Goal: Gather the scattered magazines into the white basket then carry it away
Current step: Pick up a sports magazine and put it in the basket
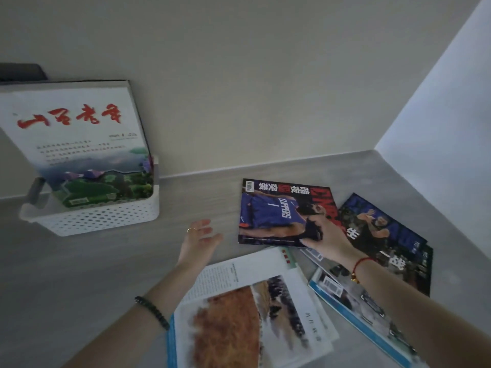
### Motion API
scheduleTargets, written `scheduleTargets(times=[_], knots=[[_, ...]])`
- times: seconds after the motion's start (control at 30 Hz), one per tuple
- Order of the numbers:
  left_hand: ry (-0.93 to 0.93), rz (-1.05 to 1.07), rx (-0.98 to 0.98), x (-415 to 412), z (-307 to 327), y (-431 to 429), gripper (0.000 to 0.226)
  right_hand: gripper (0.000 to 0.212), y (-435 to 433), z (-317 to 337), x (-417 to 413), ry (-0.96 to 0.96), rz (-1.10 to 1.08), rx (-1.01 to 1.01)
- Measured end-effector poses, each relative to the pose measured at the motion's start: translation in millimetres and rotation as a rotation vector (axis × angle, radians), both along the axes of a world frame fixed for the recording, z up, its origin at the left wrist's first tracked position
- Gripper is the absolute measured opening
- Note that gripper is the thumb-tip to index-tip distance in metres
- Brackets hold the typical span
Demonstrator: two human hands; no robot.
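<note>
I have one wide head-worn view. It looks forward and down, close over the table (pixel 79 274), toward the wall (pixel 239 75).

Your grey tabletop (pixel 79 274) carries a white perforated basket (pixel 106 217) at far left; at right, overlapping magazines (pixel 393 243) lie spread, an open magazine (pixel 239 309) nearest you.

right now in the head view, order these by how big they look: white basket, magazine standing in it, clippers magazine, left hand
1. standing magazine
2. white basket, partly hidden by that magazine
3. Clippers magazine, close to the basket, so unsure
4. left hand, clearly smallest
</note>
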State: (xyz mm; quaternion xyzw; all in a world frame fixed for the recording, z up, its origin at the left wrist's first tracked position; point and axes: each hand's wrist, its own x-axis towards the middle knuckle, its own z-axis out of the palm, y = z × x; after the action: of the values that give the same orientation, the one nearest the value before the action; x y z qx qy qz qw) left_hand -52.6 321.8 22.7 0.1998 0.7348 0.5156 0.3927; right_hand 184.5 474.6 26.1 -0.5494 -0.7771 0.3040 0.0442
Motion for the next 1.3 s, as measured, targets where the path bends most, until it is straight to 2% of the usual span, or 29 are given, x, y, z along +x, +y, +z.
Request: scheduleTargets(times=[0.27,0.43,0.5,0.63,0.7,0.77,0.83,0.87,0.97,1.03,1.07,1.13,1.17,1.23,1.3], knots=[[-0.011,-0.010,-0.040,61.0,-26.6,27.4,0.036,0.063,14.9,-49.5,28.7,-0.306,0.262,0.256],[0.029,-0.047,-0.048,81.7,-33.2,32.1,0.043,0.054,24.8,-57.1,31.3,-0.427,0.508,0.402],[0.166,-0.105,-0.058,88.1,-32.0,32.2,0.043,0.041,30.0,-50.6,31.6,-0.365,0.569,0.492],[0.574,-0.322,0.021,94.5,-15.2,36.5,0.058,0.022,43.7,-13.8,19.0,-0.169,0.510,0.562],[0.729,-0.359,0.059,91.9,0.1,43.1,0.067,0.021,47.9,11.1,9.7,-0.113,0.538,0.637],[0.972,-0.377,0.055,86.3,16.5,51.0,0.073,0.027,47.0,39.8,1.1,-0.115,0.626,0.681],[1.172,-0.379,0.045,79.9,34.4,57.8,0.071,0.033,42.9,70.9,-6.9,-0.087,0.709,0.728],[1.206,-0.372,0.041,76.0,44.0,60.6,0.063,0.033,38.8,86.1,-10.9,-0.053,0.742,0.757],[1.149,-0.281,0.077,61.9,75.4,61.3,0.028,0.020,21.6,125.0,-22.8,0.154,0.766,0.910],[1.167,-0.217,0.105,48.7,93.7,56.9,0.022,0.020,16.1,143.7,-30.4,0.313,0.630,1.024],[1.176,-0.175,0.127,41.3,102.5,53.2,0.020,0.029,16.9,149.6,-33.8,0.350,0.523,1.053],[1.104,-0.080,0.172,23.8,119.3,42.3,0.018,0.062,17.9,155.6,-36.2,0.381,0.287,1.010],[1.021,-0.041,0.193,16.0,126.5,36.8,0.017,0.080,17.0,154.9,-35.2,0.451,0.167,0.911],[0.800,0.020,0.294,1.0,140.3,22.7,0.012,0.107,6.0,147.4,-40.9,0.681,-0.018,0.569],[0.606,0.052,0.422,-10.7,152.4,9.8,0.020,0.122,-8.4,135.5,-56.8,0.783,-0.108,0.196]])
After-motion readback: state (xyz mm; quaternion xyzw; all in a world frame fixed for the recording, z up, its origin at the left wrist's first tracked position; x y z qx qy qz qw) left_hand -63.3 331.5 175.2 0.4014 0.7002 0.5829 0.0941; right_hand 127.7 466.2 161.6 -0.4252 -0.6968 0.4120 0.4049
